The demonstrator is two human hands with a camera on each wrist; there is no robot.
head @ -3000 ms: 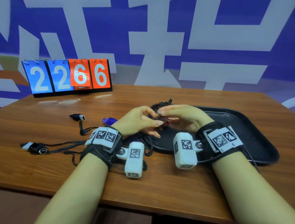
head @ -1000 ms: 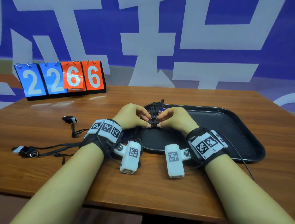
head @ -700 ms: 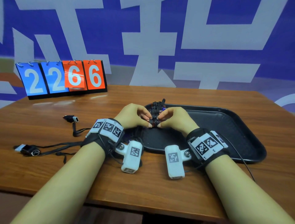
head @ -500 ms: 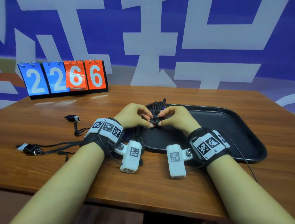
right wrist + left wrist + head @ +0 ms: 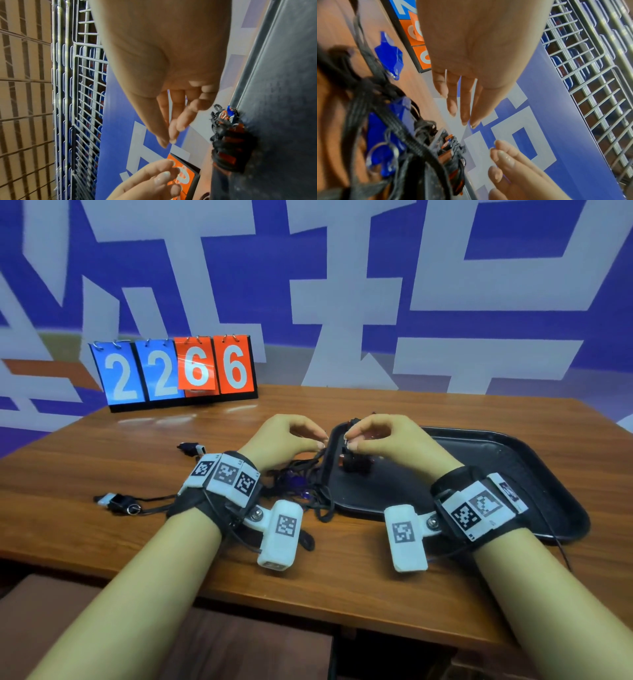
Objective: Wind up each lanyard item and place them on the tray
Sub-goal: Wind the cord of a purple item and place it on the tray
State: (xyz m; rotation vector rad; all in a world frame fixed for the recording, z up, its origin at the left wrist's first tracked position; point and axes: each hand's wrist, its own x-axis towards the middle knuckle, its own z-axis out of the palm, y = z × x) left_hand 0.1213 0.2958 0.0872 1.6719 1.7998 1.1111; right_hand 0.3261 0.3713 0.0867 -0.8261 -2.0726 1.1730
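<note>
A wound lanyard bundle (image 5: 354, 463), black cord round an orange piece, lies at the left end of the black tray (image 5: 496, 460). Both hands hover just above it, apart from it. My left hand (image 5: 320, 441) has relaxed fingers with nothing in them, as the left wrist view shows for the left hand (image 5: 462, 115). My right hand (image 5: 349, 441) hangs loosely curled and holds nothing; in the right wrist view the right hand (image 5: 171, 135) is clear of the bundle (image 5: 229, 142). A tangle of black lanyards with blue tags (image 5: 298, 484) lies on the table beside the tray.
Two more lanyards lie left on the wooden table: one with a black and white end (image 5: 191, 447), one with a ring (image 5: 118, 502). A flip scoreboard reading 2266 (image 5: 178, 371) stands at the back left. The tangle's blue tags (image 5: 385, 148) lie under my left wrist.
Both hands pinched the wound bundle half a second ago; now they have let go and lifted slightly, and the bundle rests on the tray.
</note>
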